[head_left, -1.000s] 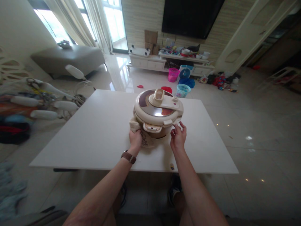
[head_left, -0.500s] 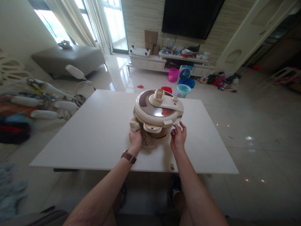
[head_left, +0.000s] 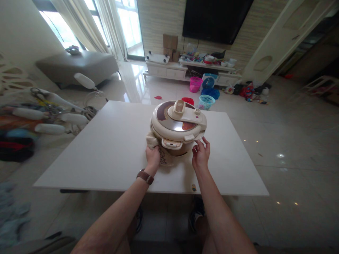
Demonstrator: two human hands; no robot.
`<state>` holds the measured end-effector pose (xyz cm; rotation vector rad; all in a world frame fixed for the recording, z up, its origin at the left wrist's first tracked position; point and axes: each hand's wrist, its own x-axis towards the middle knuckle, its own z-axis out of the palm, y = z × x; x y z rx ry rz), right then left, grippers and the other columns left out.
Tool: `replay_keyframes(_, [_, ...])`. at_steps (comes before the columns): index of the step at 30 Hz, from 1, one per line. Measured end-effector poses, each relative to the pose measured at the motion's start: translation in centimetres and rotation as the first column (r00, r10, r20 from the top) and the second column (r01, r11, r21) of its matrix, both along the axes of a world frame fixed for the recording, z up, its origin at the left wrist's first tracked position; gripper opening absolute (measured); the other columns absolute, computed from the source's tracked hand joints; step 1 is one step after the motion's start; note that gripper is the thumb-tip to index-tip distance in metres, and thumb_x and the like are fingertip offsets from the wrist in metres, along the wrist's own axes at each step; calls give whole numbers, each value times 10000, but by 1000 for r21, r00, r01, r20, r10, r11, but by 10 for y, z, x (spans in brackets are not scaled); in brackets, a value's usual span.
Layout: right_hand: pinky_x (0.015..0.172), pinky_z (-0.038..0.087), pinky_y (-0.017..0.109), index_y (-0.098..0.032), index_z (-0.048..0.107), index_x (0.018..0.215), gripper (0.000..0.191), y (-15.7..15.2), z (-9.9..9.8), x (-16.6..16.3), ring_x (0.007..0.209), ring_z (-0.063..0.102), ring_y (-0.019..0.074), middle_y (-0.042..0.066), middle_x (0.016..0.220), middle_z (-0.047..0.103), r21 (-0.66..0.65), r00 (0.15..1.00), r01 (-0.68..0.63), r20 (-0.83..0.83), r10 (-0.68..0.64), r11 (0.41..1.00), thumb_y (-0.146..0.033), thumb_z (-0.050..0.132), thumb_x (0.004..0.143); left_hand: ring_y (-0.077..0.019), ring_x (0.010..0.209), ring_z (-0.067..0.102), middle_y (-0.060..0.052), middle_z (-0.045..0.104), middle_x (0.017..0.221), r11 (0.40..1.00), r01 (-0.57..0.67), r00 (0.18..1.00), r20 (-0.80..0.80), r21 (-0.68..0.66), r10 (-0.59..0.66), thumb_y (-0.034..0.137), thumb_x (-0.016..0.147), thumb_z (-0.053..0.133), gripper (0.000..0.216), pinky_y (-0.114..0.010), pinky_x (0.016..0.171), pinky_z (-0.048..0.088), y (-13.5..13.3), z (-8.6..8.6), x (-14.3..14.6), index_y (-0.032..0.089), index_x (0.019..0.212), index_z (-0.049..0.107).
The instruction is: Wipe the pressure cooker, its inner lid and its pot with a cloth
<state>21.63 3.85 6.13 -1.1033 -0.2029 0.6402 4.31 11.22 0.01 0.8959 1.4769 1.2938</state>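
Cooker [head_left: 176, 135] upright, front handle [head_left: 171, 144] pointing nearward, lid bar [head_left: 188, 119] crosswise; left hand [head_left: 153, 157] pinching cloth [head_left: 152, 140]; right hand [head_left: 200, 156] half-curled, grip unclear.

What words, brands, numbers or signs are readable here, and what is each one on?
None reads clearly enough to quote.
Beige cloth in the left hand: dark markings, too blurred to read.
Cream, rounded cooker: the round mark on its brown-topped handle and the red-brown patch on its shiny lid are too small to read.
Small yellow-and-dark patch on the white, flat table: no legible lettering.
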Motion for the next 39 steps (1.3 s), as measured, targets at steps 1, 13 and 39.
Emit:
replay_keyframes(1, [563,383,189,-275,593,1159,577,0,0,0,563,463,45,-102,790,612,1,1000,0,-3,0,1000,-421,861,670,-250,922,698,-68,752,985,1000,-1,1000,-8,-4,1,187,753,651,294,-418,931,570,0,0,0,181,1037,727])
replay_keyframes(13, [568,388,191,-274,592,1151,569,0,2,-1,561,459,44,-110,772,590,-1,1000,-1,-8,1,1000,-413,861,669,-253,932,692,-65,753,982,1000,2,1000,-1,6,-2,207,730,658,309,-430,943,569,-1,-1,0,177,1028,733])
replay_keyframes(39, [564,422,199,-257,633,1133,571,2,-3,1,596,509,35,-76,905,613,27,999,36,-5,-36,999,-406,884,643,-267,1038,699,-57,753,987,1000,7,999,32,28,-7,247,777,717,283,-399,967,562,0,-7,0,192,1055,716])
